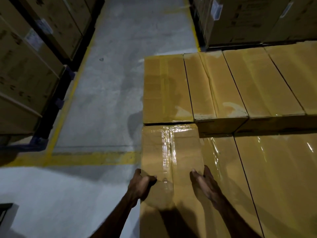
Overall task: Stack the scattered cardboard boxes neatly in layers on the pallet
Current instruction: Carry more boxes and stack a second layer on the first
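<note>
A long brown cardboard box (171,152), sealed with shiny tape along its top, lies at the left edge of the stack, its far end against the box behind it. My left hand (141,184) grips its left top edge, thumb on top. My right hand (204,182) grips its right top edge, fingers down between it and the neighbouring box (221,169). Behind it is a row of several long boxes (223,86), side by side and a step higher. The pallet under the stack is hidden.
Grey concrete aisle floor (106,83) with yellow painted lines (89,158) runs to the left. Tall stacks of labelled cartons (29,54) on dark pallets line the left side. More stacked cartons (257,19) stand at the back right.
</note>
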